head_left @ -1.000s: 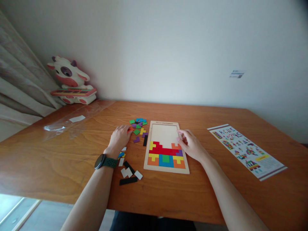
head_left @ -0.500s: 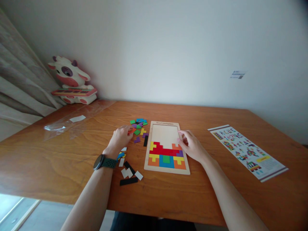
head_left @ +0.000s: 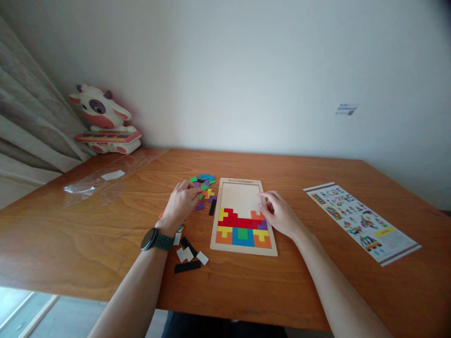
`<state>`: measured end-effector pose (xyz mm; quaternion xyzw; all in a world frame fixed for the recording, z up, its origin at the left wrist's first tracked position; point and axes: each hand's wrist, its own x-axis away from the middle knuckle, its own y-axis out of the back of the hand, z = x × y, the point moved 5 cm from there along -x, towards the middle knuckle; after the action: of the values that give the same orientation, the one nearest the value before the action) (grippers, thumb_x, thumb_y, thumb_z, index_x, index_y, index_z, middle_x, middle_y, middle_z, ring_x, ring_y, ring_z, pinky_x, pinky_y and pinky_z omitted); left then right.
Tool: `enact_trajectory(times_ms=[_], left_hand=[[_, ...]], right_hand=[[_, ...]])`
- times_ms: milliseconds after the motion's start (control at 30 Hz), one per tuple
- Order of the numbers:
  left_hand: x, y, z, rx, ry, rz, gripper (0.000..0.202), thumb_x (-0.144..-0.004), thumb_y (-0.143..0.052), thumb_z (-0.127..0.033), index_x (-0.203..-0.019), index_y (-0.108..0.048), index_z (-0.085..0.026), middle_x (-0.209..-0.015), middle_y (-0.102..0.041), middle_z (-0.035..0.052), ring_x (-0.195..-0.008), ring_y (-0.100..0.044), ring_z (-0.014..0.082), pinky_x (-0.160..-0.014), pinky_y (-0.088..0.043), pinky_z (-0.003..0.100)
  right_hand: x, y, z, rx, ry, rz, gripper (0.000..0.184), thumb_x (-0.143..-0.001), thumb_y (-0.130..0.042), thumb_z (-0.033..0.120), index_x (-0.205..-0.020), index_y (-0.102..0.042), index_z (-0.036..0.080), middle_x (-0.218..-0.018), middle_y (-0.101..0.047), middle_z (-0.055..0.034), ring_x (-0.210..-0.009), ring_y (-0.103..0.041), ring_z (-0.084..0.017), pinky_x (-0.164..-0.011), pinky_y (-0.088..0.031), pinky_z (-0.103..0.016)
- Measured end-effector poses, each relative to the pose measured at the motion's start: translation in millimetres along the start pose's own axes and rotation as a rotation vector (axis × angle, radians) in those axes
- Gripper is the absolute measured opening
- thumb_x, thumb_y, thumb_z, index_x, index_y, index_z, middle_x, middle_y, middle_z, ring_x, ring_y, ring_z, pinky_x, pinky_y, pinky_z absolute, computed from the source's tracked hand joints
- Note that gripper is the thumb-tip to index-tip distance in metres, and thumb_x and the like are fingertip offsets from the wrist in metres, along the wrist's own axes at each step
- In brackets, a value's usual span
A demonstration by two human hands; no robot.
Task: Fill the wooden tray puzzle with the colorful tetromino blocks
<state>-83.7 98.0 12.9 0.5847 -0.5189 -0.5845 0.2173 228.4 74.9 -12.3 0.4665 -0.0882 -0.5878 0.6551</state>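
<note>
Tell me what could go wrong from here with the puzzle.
1. The left hand touches the heap of coloured pieces; a careless sweep could scatter them.
2. The black and white pieces lie beside the left forearm, near the front edge of the table; the arm might knock them off.
3. The right hand rests on the edge of the board; a push could shift it.
</note>
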Motion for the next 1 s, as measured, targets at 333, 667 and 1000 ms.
enact_trajectory(times_ms=[333,667,1000], left_hand=[[12,-8.0,-69,0.307,-0.262,-0.017,0.027,-0.099,-0.05,-0.029,-0.109,-0.074,-0.022,-0.098,-0.074,0.006,-0.088,-0.067,0.0167,-0.08,-0.053,0.028],[19,-4.1,-97,0.266,-0.436,0.053,0.029,-0.102,-0.044,-0.023,-0.112,-0.071,-0.019,-0.096,-0.073,0.0078,-0.089,-0.063,0.0191,-0.079,-0.052,0.031],[22,-19.7,-104,0.219,-0.461,0.178,0.038,-0.094,-0.06,-0.032,-0.13,-0.059,-0.021,-0.122,-0.065,0.0113,-0.111,-0.059,0.0262,-0.095,-0.052,0.043]], right_hand=[[-3,-7,29,-0.255,-0.098,0.05,0.027,-0.096,-0.052,0.036,-0.117,-0.061,0.022,-0.102,-0.071,-0.0079,-0.085,-0.066,-0.02,-0.077,-0.056,-0.037],[-3,-23,39,-0.569,-0.234,0.172,0.027,-0.092,-0.061,0.043,-0.109,-0.069,0.023,-0.102,-0.075,-0.0071,-0.092,-0.07,-0.021,-0.081,-0.056,-0.037],[-4,-15,19,-0.419,-0.325,0.071,0.029,-0.088,-0.062,0.033,-0.113,-0.067,0.019,-0.096,-0.074,-0.0067,-0.078,-0.065,-0.017,-0.073,-0.051,-0.032]])
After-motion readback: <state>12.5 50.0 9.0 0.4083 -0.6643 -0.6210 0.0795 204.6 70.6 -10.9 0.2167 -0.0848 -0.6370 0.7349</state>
